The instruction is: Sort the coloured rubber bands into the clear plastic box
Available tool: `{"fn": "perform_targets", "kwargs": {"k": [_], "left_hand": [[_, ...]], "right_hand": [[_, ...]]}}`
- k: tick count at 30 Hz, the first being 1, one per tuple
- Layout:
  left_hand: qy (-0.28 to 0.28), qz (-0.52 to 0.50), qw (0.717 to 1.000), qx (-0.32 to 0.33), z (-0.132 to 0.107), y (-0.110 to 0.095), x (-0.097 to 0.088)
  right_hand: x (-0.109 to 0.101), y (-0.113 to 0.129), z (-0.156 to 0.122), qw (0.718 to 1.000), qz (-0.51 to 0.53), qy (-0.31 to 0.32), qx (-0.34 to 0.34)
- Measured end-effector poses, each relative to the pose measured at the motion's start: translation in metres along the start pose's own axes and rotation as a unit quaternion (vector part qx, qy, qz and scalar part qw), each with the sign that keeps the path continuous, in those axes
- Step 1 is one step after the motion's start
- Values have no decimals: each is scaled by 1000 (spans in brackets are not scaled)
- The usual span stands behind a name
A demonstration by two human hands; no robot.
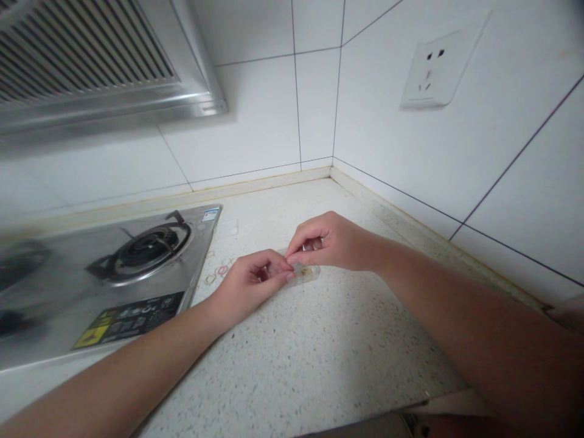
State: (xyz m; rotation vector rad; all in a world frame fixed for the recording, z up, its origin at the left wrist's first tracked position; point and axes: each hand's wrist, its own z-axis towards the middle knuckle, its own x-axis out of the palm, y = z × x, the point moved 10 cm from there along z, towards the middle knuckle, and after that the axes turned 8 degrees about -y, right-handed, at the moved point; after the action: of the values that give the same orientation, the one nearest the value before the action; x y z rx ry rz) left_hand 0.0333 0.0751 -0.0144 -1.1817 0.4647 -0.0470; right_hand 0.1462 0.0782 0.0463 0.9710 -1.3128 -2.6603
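Note:
A small clear plastic packet (pixel 308 277) with a few yellowish bits in it lies low over the speckled counter. My left hand (pixel 250 277) is closed, pinching the packet's near left side between thumb and fingers. From the right, my right hand (pixel 333 240) pinches at its upper edge, the fingertips of both hands almost touching. The hands hide part of the packet, so I cannot tell whether it is open. Several thin coloured loops (pixel 222 270), like small rubber bands, lie on the counter just left of my left hand.
A steel gas hob (pixel 201 243) with a black burner (pixel 150 243) takes up the left side, under a range hood (pixel 196 73). A faint clear flat piece (pixel 227 227) lies by the hob's edge. White tiled walls meet behind the counter (pixel 296 365), with a socket (pixel 429 73) at right.

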Motion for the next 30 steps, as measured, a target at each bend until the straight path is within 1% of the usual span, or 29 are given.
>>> {"fn": "perform_targets", "kwargs": {"k": [2,5,12,21,30], "left_hand": [[-1,-15,1000,-1,0,-1,0],[-3,-32,999,-4,1,-1,1],[-18,-58,998,-10,2,-2,-1],[1,-87,996,-28,2,0,2],[-1,-77,997,-21,2,0,3]], "right_hand": [[2,-2,-1,1000,12,9,9],[1,-4,-1,999,23,6,22],[3,-2,-2,1000,15,12,19],[6,-3,-3,999,13,23,22],[0,0,-2,1000,1,-2,18]]}}
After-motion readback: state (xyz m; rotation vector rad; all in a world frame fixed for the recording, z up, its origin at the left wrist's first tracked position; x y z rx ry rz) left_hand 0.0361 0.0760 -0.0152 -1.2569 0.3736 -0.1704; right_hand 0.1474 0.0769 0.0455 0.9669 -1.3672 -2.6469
